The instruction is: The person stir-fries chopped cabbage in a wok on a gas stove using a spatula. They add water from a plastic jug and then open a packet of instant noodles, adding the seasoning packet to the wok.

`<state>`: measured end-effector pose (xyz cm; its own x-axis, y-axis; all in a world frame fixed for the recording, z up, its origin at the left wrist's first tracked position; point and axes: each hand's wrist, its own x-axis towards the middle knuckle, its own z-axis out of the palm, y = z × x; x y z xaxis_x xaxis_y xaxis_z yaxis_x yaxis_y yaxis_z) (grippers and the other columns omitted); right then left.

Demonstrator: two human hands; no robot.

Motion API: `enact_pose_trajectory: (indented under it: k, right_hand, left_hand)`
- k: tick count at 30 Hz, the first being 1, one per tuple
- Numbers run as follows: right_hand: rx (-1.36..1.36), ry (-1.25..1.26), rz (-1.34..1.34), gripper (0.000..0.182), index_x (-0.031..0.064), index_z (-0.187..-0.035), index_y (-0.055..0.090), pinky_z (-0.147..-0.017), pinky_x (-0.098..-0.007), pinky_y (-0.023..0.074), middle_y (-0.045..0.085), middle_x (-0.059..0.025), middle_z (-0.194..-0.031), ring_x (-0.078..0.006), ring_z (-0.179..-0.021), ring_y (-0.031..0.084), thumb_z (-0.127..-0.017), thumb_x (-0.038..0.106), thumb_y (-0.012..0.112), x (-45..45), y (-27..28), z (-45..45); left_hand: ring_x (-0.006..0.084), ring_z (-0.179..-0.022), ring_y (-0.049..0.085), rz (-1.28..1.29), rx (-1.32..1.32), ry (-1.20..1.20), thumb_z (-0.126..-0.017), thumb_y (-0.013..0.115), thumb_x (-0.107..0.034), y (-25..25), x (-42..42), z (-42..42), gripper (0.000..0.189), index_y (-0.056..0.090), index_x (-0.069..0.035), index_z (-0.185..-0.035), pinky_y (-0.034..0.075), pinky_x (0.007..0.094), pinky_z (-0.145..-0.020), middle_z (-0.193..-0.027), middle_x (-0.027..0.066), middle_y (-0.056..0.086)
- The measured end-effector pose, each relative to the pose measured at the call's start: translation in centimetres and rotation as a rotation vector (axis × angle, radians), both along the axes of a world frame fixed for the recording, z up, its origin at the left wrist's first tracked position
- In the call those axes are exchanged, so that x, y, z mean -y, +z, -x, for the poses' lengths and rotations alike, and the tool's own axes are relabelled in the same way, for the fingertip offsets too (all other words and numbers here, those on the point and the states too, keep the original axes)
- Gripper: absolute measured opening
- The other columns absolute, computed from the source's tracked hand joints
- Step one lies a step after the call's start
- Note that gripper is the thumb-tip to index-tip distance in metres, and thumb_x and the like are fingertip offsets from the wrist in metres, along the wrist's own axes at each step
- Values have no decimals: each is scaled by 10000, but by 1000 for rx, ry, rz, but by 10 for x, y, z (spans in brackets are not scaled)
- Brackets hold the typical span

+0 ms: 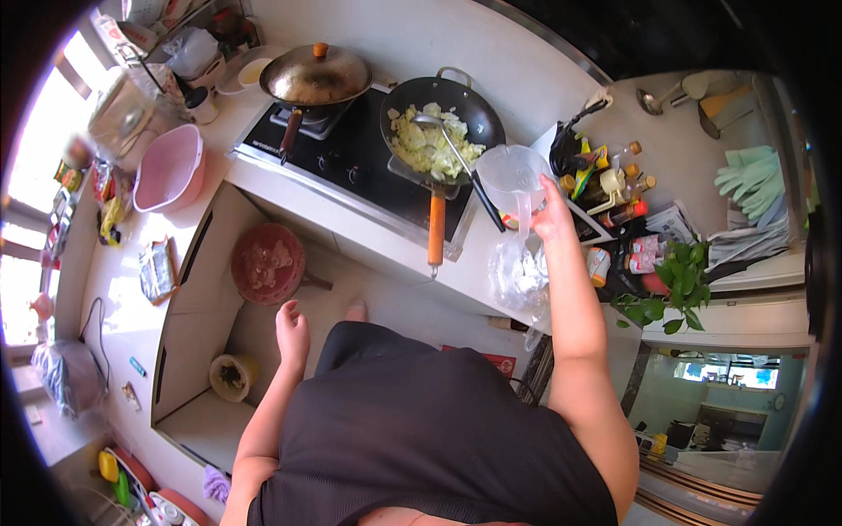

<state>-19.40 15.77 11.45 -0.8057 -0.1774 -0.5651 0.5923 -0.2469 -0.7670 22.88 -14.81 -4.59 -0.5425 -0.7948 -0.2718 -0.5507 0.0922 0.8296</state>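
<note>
My right hand grips a clear plastic measuring jug by its handle, just right of a black wok. Chopped pale-green cabbage lies in the wok, which stands on the right side of a black gas hob. A metal ladle with a black handle rests in the cabbage and leans over the wok's rim. The wok's wooden handle points towards me. My left hand hangs over the floor, fingers loosely curled, holding nothing. A lidded pan sits on the hob's left side.
Left on the counter are a pink basin and a foil packet. A red basin and a yellowish bin stand below. Clear plastic bags, seasoning bottles and a leafy plant are at the right.
</note>
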Motion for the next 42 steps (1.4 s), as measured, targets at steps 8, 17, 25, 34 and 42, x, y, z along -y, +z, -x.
enact_pose_trajectory:
  k: [8, 17, 25, 34, 42]
  right_hand:
    - [101, -44, -56, 684, 144, -1327, 389, -891, -683, 336, 325, -83, -1402, -399, -1246, 340, -760, 387, 683, 17, -1, 39]
    - [129, 31, -149, 728, 147, -1346, 359, -917, -686, 305, 346, -85, -1392, -384, -1244, 359, -751, 402, 693, 34, 12, 96]
    - [119, 146, -405, 729, 90, -1309, 396, -876, -546, 422, 443, -139, -1325, -344, -1134, 484, -728, 361, 743, 70, 43, 149]
    - [-65, 310, -529, 1044, 88, -1429, 163, -794, -529, 464, 354, -180, -1361, -335, -1172, 446, -645, 321, 812, 56, 24, 247]
    - [-485, 437, -1242, 1110, 205, -1457, 139, -985, -488, 358, 207, -258, -1413, -378, -1271, 328, -598, 426, 807, 108, 72, 189]
  left_hand:
    - [249, -868, 562, 69, 75, -74, -765, 502, -28, -25, 54, 40, 324, 544, -6, -1086, 451, 339, -805, -1003, 153, 561]
    - [245, -868, 552, 60, 39, -93, -776, 503, -38, -22, 47, 85, 315, 541, -9, -1087, 450, 336, -793, -1002, 154, 562]
    - [251, -895, 564, -27, 44, -1, -790, 508, -39, -29, 30, 88, 302, 545, -11, -1088, 455, 341, -794, -1035, 158, 552]
    - [256, -896, 567, -81, 38, 88, -793, 503, -42, -45, 20, 78, 307, 543, -1, -1095, 456, 336, -806, -1032, 163, 549]
    - [254, -909, 562, -83, 44, 98, -796, 502, -46, -45, 11, 82, 305, 545, 0, -1095, 456, 334, -813, -1044, 166, 549]
